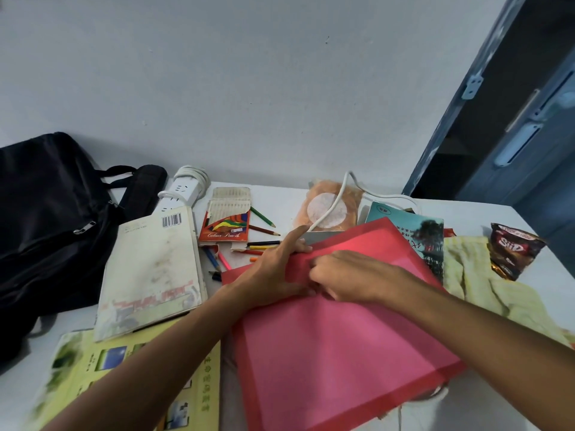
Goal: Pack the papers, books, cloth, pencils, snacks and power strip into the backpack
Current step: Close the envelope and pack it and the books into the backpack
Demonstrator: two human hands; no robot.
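Red and pink paper sheets (pixel 336 353) lie stacked in front of me on the white table (pixel 280 194). My left hand (pixel 273 269) grips their far left edge, thumb under and fingers on top. My right hand (pixel 348 278) pinches the top sheet near its middle. The black backpack (pixel 46 231) sits at the far left, its zip shut. A white power strip (pixel 183 194) with coiled cord lies beside it. A worn white book (pixel 152 275), a yellow-green book (pixel 124 384), a teal book (pixel 413 234), a coloured pencil box (pixel 225 225), loose pencils (pixel 258 244), a yellow cloth (pixel 485 284) and two snack packs (pixel 513 253) (pixel 329 209) surround the papers.
A white cable (pixel 339 197) runs over the orange snack pack and under the papers. A grey wall stands behind the table. A dark blue door (pixel 513 119) is at the right, past the table's edge.
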